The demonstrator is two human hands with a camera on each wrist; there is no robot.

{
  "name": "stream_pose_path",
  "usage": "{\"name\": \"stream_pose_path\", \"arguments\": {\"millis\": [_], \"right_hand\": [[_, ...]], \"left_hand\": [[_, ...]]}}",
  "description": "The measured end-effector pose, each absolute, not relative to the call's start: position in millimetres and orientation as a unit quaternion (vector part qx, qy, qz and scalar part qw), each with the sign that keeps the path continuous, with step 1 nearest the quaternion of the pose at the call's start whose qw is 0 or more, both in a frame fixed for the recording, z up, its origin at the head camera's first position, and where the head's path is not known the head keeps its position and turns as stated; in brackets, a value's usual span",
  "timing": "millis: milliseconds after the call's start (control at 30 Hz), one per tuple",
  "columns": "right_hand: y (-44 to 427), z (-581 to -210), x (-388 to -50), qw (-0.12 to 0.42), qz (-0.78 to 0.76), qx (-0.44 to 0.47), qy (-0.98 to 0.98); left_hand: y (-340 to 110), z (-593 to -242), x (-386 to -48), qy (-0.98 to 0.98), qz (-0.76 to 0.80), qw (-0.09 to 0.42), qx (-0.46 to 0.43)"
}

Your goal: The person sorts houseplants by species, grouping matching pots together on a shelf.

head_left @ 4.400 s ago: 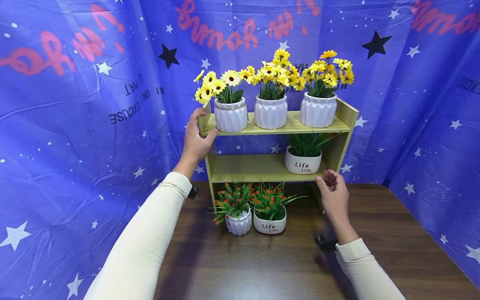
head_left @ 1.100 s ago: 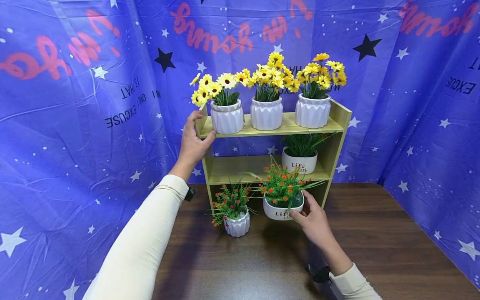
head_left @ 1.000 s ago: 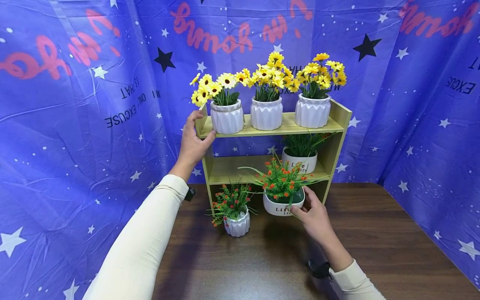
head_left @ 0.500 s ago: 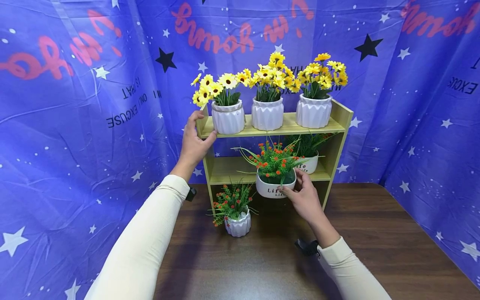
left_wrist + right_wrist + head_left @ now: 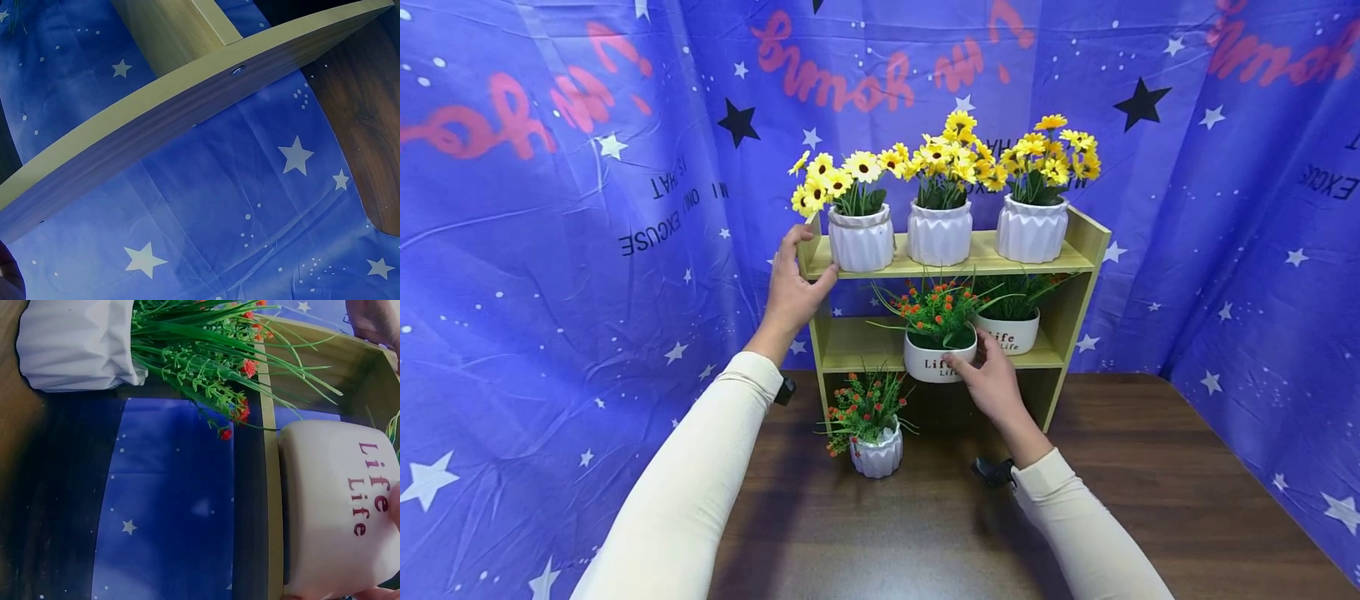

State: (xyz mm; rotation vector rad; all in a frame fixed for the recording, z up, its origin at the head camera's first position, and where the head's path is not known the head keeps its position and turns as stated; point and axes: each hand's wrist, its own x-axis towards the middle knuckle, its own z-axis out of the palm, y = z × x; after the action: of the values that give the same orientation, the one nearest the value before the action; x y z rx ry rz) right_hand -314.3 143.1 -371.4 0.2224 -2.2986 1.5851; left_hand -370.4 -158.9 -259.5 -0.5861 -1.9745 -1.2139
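Note:
In the head view my right hand [image 5: 995, 385] grips a white flower pot [image 5: 925, 363] marked "Life", planted with red flowers and grass. The pot stands upright at the front edge of the middle board of a wooden shelf [image 5: 865, 343]; whether its base touches the board I cannot tell. Behind it to the right, partly covered, sits another "Life" pot [image 5: 1024, 335] with green grass. My left hand [image 5: 796, 292] holds the shelf's upper left end, thumb at the front edge and fingers on the side panel. In the left wrist view the side panel [image 5: 187, 106] crosses the picture.
Three ribbed white pots of yellow flowers, left [image 5: 861, 242], middle [image 5: 939, 235] and right [image 5: 1032, 232], line the top board. A ribbed pot [image 5: 877, 454] with red flowers stands on the brown table [image 5: 880, 542] at the lower left. A blue star-patterned cloth [image 5: 647, 333] hangs around.
My right hand has lifted the red-flowered "Life" pot off the table, then moved it up and slightly left to the middle board. My left hand keeps its hold on the shelf.

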Motion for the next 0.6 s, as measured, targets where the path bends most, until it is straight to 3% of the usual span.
{"name": "stream_pose_path", "arguments": {"millis": [600], "right_hand": [[132.5,-361.1,-338.6,0.156,0.529,0.094,-0.828]], "left_hand": [[-156.0,-258.9,-367.0,-0.771,-0.481,0.356,-0.216]]}}
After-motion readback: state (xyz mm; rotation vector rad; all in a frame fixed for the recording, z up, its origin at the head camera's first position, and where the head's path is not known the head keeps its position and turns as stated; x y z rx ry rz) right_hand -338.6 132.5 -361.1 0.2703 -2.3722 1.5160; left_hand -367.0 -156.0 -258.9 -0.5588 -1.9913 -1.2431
